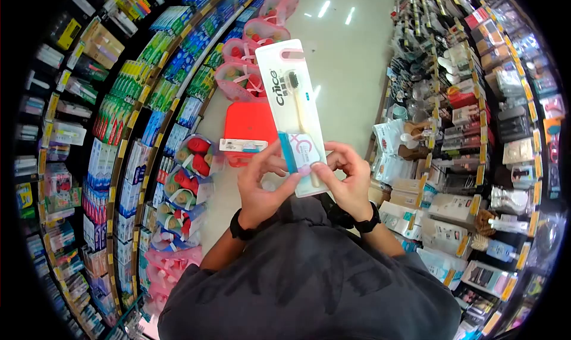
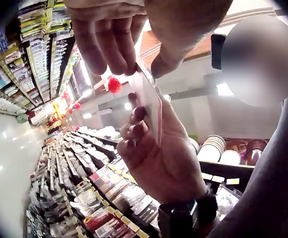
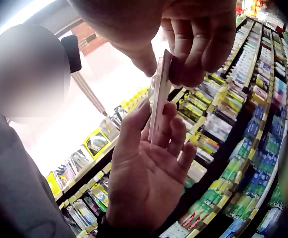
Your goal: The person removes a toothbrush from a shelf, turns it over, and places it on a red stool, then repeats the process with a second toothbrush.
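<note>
A toothbrush in a white blister pack [image 1: 295, 111] is held up before the chest, its bristle end pointing away and slightly left. My left hand [image 1: 262, 182] pinches the pack's lower left edge between thumb and fingers. On the lower right, my right hand [image 1: 350, 182] grips it, with the thumb lying across the front. Both wrist views show the pack edge-on as a thin card [image 2: 150, 106] between the two hands. Through its front, a pale handle and a dark-bristled head are visible, with a blue and white label low down.
A red basket [image 1: 250, 123] on the aisle floor has another packaged toothbrush [image 1: 242, 145] lying across it. Shelves of toothpaste boxes [image 1: 113, 123] line the left. Packaged goods [image 1: 461, 114] hang along the right. Pink gift baskets [image 1: 238, 81] stand along the left shelf's foot.
</note>
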Demonstrator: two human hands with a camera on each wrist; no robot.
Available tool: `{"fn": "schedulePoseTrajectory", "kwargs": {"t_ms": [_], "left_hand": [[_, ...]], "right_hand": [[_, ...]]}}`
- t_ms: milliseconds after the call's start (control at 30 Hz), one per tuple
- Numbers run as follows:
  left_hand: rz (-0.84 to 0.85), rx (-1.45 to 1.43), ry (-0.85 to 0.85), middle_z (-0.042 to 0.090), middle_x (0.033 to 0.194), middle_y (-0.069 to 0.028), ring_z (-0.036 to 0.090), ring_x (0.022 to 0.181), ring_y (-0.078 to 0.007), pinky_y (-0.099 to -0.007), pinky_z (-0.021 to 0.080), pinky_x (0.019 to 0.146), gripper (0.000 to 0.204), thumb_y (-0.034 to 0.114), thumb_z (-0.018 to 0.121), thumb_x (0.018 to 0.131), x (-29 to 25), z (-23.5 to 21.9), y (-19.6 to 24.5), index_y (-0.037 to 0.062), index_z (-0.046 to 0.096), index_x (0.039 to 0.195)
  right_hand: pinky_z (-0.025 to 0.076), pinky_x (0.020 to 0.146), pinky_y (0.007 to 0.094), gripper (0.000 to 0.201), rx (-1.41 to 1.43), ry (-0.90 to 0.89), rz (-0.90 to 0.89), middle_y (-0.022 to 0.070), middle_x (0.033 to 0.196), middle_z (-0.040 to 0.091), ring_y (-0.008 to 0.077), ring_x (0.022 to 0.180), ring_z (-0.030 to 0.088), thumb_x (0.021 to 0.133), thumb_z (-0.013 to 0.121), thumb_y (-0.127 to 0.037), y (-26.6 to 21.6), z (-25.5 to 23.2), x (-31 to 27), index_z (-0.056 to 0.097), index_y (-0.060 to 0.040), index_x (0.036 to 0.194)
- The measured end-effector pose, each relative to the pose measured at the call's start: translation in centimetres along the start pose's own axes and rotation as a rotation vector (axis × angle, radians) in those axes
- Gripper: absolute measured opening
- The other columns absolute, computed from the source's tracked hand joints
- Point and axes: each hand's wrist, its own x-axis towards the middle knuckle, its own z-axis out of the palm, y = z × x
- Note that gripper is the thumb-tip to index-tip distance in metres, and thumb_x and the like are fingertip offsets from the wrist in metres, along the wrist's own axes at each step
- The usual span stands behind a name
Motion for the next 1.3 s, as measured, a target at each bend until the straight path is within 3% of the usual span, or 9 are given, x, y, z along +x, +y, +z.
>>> {"fn": "schedulePoseTrajectory", "kwargs": {"t_ms": [333,433,533,667,967,1167,1300], "left_hand": [[0.054,0.102,0.301,0.073,0.090,-0.0075,0.071,0.080,-0.0144,-0.0263,0.056,0.071,0.066,0.001,0.083,0.078,6.7,-1.8,-0.8,-0.0011,0.055,0.138],[-0.010,0.137,0.379,0.068,0.092,-0.0060,0.068,0.085,-0.0148,-0.0282,0.054,0.081,0.067,0.001,0.080,0.080,8.3,-1.6,-1.1,-0.0024,0.051,0.141],[0.071,0.189,0.504,0.069,0.087,-0.0047,0.066,0.080,-0.0116,-0.0268,0.054,0.075,0.066,-0.001,0.081,0.078,10.9,-0.6,-1.3,-0.0013,0.054,0.138],[0.043,0.249,0.643,0.068,0.087,-0.0046,0.066,0.079,-0.0119,-0.0268,0.053,0.076,0.066,-0.002,0.081,0.078,13.0,0.2,-1.8,-0.0015,0.054,0.138],[-0.068,0.308,0.967,0.068,0.090,-0.0037,0.064,0.080,-0.0093,-0.0237,0.052,0.071,0.065,-0.001,0.081,0.079,13.6,2.9,-4.2,-0.0005,0.054,0.138],[-0.286,0.226,1.183,0.070,0.096,-0.0053,0.065,0.082,-0.0084,-0.0228,0.053,0.071,0.067,0.002,0.079,0.084,12.2,2.5,-6.8,0.0003,0.050,0.144],[-0.431,0.112,1.239,0.067,0.105,-0.0034,0.063,0.091,-0.0084,-0.0219,0.051,0.074,0.057,-0.001,0.072,0.089,9.3,1.5,-11.5,-0.0006,0.053,0.142]], "right_hand": [[0.044,0.058,0.0200,0.037,0.212,-0.278,-0.056,-0.0005,0.072,0.067,0.0037,0.063,0.059,0.087,0.078,-0.006,1.7,3.1,12.6,0.061,0.0008,0.120],[0.044,0.059,0.0197,0.036,0.273,-0.393,-0.065,-0.0005,0.074,0.067,0.0036,0.066,0.059,0.088,0.077,-0.006,1.8,3.4,16.7,0.060,0.0005,0.120],[0.044,0.061,0.0195,0.035,0.297,-0.496,-0.057,-0.0002,0.076,0.067,0.0037,0.068,0.059,0.089,0.076,-0.006,1.9,3.7,20.5,0.060,0.0005,0.119],[0.044,0.061,0.0202,0.034,0.339,-0.624,-0.035,0.0000,0.077,0.067,0.0040,0.067,0.058,0.089,0.075,-0.006,2.6,4.3,24.5,0.060,0.0007,0.118],[0.043,0.059,0.0205,0.034,0.313,-0.948,-0.026,-0.0009,0.073,0.064,0.0038,0.066,0.056,0.089,0.076,-0.009,5.8,6.6,29.6,0.060,-0.0009,0.118],[0.044,0.057,0.0211,0.032,0.156,-1.131,-0.083,0.0001,0.073,0.063,0.0048,0.064,0.058,0.091,0.075,-0.011,8.8,10.6,30.1,0.060,-0.0002,0.116],[0.046,0.059,0.0227,0.031,0.051,-1.220,-0.014,0.0043,0.089,0.071,0.0070,0.072,0.063,0.092,0.074,-0.014,13.0,13.7,28.8,0.061,-0.0016,0.118]]}}
